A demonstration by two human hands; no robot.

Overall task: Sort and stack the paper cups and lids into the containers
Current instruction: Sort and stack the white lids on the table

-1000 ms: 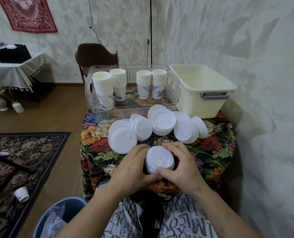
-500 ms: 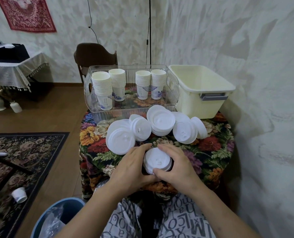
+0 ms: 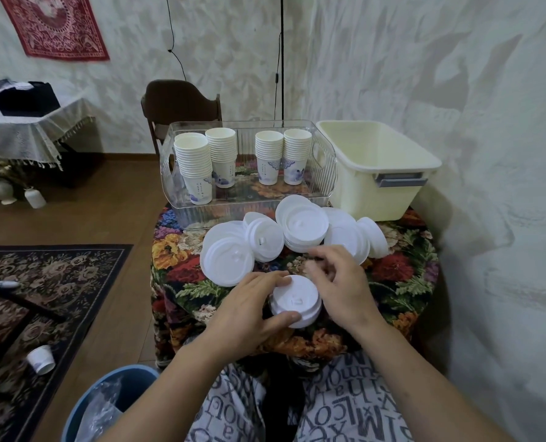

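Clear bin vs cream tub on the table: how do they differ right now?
The clear bin is see-through with ribbed walls; the cream tub is opaque. The clear bin holds four stacks of paper cups; no contents are visible in the cream tub. The tub stands taller. Both are open-topped and sit side by side at the table's far edge.

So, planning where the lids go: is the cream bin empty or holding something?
Empty as far as visible: the cream bin shows only bare inner walls; its floor is hidden.
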